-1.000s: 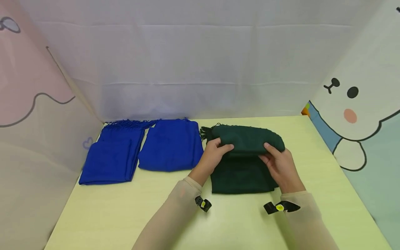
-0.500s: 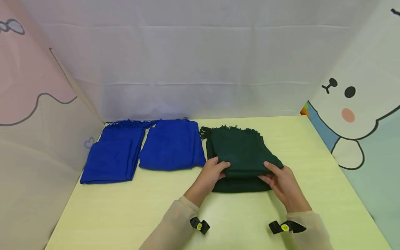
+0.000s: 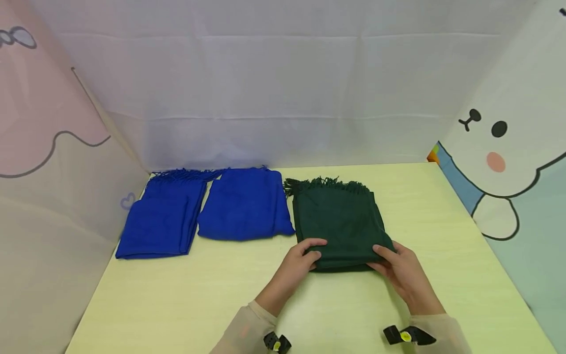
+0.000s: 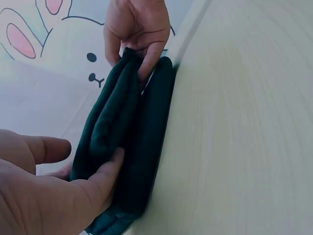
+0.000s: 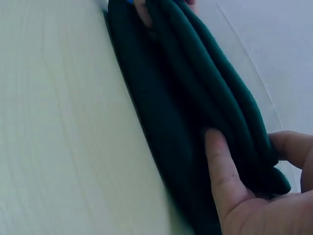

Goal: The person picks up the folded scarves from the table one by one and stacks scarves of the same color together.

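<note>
Head view: a pale backdrop [image 3: 265,88] stands behind the far edge of the table [image 3: 177,305], the landmark for all places given. On the table's right half, set back from its near edge, lies the green cloth [image 3: 340,216], folded in layers. Two folded blue cloths occupy the table's left half, the outer blue cloth [image 3: 152,226] by its left edge and the inner blue cloth [image 3: 243,204] nearer its middle. Handling, as judged: the green cloth is light, soft and limp, unlikely to slip or break, though its layers could shift; it is best held by both ends of the near fold. Left hand [image 3: 295,265] and right hand [image 3: 409,275] grip those ends, both over the table's right half. Both wrist views show each hand's fingers straddling the folded upper layers: some on the outer face, some tucked between these and the bottom layer. Dark fringe [image 3: 327,183] points toward the table's far edge.
</note>
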{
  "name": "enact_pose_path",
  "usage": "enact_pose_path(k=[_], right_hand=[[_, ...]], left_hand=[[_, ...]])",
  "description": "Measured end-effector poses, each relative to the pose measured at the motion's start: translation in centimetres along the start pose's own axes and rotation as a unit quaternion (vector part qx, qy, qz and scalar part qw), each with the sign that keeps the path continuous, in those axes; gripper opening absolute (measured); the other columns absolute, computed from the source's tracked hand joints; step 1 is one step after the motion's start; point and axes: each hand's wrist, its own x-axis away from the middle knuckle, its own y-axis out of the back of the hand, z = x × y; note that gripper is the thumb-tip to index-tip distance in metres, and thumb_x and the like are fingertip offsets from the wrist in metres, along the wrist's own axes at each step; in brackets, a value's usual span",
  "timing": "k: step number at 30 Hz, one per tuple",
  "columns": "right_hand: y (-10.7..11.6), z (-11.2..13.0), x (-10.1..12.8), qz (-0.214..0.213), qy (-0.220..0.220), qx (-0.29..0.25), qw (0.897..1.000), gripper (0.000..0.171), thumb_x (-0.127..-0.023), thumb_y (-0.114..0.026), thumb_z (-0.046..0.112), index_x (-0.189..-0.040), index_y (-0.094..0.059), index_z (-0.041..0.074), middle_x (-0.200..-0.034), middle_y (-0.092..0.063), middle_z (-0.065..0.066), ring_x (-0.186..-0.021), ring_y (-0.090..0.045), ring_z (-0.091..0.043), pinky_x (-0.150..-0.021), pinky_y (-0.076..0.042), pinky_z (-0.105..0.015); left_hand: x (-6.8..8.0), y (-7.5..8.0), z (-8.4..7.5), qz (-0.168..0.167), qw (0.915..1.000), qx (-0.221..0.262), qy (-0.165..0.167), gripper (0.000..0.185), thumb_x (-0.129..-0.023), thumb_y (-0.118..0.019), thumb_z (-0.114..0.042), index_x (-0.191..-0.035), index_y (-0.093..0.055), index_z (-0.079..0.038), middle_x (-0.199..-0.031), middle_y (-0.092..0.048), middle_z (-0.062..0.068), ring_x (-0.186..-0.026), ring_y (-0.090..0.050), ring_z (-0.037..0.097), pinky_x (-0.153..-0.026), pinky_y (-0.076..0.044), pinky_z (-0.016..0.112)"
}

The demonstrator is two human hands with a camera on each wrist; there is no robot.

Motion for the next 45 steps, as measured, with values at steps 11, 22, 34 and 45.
enact_pose_path(k=[11, 22, 34, 45], right_hand=[[0.5, -1.6, -0.6, -0.018, -0.041, 0.013, 0.999, 0.067, -0.099, -0.062, 0.010, -0.152, -0.024, -0.007, -0.136, -0.049, -0.017, -0.098, -0.068, -0.009, -0.087, -0.057, -0.033], [0.8, -0.4, 0.4, -0.029, -0.037, 0.013, 0.999, 0.057, -0.105, -0.052, 0.023, -0.147, -0.028, -0.007, -0.109, -0.064, 0.000, -0.087, -0.071, -0.015, -0.085, -0.059, -0.037], [-0.2, 1.6, 1.7, -0.055, 0.024, 0.185, 0.981, 0.062, -0.107, -0.040, 0.037, -0.154, -0.023, 0.000, -0.159, -0.021, -0.021, -0.144, -0.023, -0.034, -0.116, -0.026, -0.055], [-3.3, 2.4, 2.9, -0.071, 0.052, 0.228, 0.970, 0.063, -0.107, -0.044, 0.033, -0.157, -0.019, 0.004, -0.165, -0.011, -0.016, -0.152, -0.003, -0.032, -0.120, -0.014, -0.059]], left_hand=[[0.6, 0.4, 0.9, 0.021, 0.9975, 0.062, 0.028, 0.034, -0.103, -0.048, -0.013, -0.132, -0.064, -0.006, -0.151, -0.044, 0.012, -0.142, -0.036, 0.029, -0.105, -0.047, 0.046], [1.2, 1.5, 0.4, 0.035, 0.9986, 0.039, 0.008, 0.032, -0.102, -0.048, -0.012, -0.130, -0.063, -0.006, -0.148, -0.045, 0.011, -0.128, -0.051, 0.026, -0.101, -0.050, 0.042], [2.8, 5.4, -0.3, -0.025, 0.9996, 0.002, -0.011, 0.032, -0.101, -0.053, -0.013, -0.130, -0.060, 0.000, -0.137, -0.056, 0.015, -0.118, -0.058, 0.033, -0.102, -0.049, 0.046], [5.1, 13.1, -1.0, -0.189, 0.9806, 0.046, -0.020, 0.032, -0.102, -0.049, -0.006, -0.131, -0.054, 0.005, -0.137, -0.051, 0.021, -0.123, -0.053, 0.035, -0.104, -0.047, 0.046]])
